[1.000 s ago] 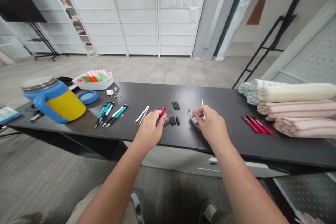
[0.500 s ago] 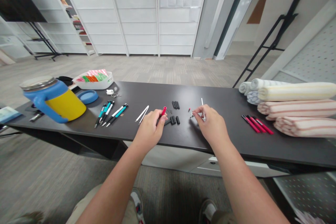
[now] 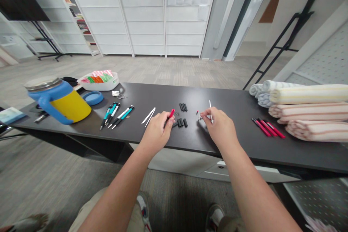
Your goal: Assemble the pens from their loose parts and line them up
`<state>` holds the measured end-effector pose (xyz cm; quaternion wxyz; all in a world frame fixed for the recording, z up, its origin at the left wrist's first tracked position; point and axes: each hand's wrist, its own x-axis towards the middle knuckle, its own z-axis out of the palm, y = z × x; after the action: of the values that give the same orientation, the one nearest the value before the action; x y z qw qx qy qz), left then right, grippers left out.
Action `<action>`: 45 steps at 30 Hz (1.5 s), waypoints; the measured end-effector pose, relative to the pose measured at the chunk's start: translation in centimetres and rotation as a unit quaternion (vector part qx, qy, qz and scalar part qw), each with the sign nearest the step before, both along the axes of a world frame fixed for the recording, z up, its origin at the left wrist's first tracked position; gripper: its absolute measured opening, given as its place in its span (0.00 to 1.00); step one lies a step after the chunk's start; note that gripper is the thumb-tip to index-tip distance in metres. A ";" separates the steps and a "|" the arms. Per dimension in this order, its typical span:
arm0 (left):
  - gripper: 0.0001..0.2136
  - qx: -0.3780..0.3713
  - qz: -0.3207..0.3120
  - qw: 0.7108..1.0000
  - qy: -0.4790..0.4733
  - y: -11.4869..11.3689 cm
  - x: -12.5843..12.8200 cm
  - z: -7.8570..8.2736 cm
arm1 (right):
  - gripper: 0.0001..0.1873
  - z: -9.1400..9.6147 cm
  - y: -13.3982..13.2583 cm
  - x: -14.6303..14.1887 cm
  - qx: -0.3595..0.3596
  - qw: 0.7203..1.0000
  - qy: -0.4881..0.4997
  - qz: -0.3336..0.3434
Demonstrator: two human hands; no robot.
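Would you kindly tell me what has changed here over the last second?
Almost nothing: only the view shifted slightly. The left hand still holds the red pen barrel, and the right hand keeps its fingertips at the small parts beside the white refill; whether it grips one is unclear. The teal pens, black grips and red pens lie where they were.

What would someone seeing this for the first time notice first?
Probably the big yellow jug with its blue handle, at the left end of the table. Next, the left hand gripping a red pen barrel mid-table, the right hand fingering tiny parts beside it. Rolled striped towels pile at the right end.
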<state>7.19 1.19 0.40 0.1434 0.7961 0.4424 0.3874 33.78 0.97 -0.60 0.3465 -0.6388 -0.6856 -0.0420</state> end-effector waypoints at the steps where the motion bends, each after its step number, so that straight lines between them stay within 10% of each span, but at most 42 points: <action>1: 0.10 0.001 0.001 1.000 0.001 0.0 0.0 0.0 | 0.04 0.0 0.0 0.0 0.001 1.000 -0.002 0.001; 45: 0.13 0.095 -0.044 0.976 0.190 -0.1 0.4 -0.2 | 0.07 0.6 -1.7 -1.9 -0.004 0.978 0.030 0.205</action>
<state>7.63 1.14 0.17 -0.0027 0.8836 0.3874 0.2629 31.87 -0.78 0.00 0.3655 -0.4873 -0.7914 0.0513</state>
